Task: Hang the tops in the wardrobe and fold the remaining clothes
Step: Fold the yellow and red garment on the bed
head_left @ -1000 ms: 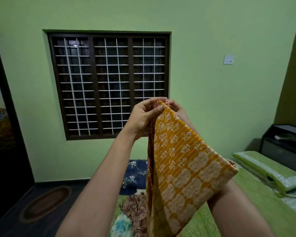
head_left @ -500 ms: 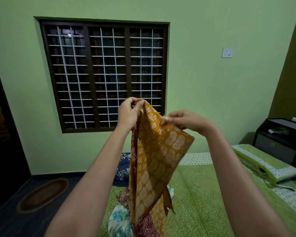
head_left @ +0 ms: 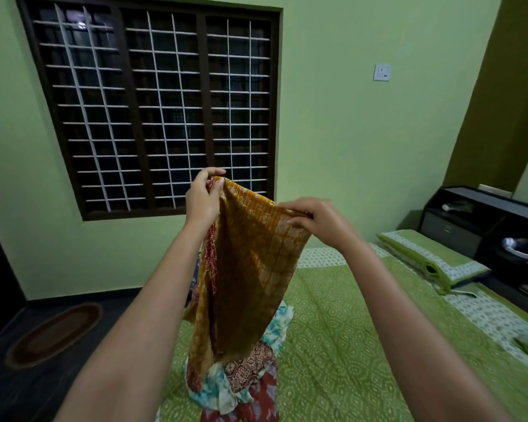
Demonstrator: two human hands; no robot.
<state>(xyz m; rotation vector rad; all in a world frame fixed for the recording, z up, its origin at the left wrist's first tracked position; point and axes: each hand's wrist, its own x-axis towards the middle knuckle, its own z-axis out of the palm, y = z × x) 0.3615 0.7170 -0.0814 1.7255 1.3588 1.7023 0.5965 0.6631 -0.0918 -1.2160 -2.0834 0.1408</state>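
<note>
Now your left hand (head_left: 202, 200) and right hand (head_left: 315, 221) pinch yellow garment (head_left: 250, 269) top edge, held over bed (head_left: 342, 330); hanging cloth hides part of clothes pile (head_left: 244, 382); pillow (head_left: 430, 257) at right.

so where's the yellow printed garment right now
Centre of the head view, the yellow garment hangs between the left hand and right hand, above the clothes pile.

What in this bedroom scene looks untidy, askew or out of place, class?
The loose heap of clothes on the green bedspread is crumpled and unfolded. The mustard garment, pinched by the left hand and right hand, hangs bunched. Nothing looks damaged or spilled.
</note>
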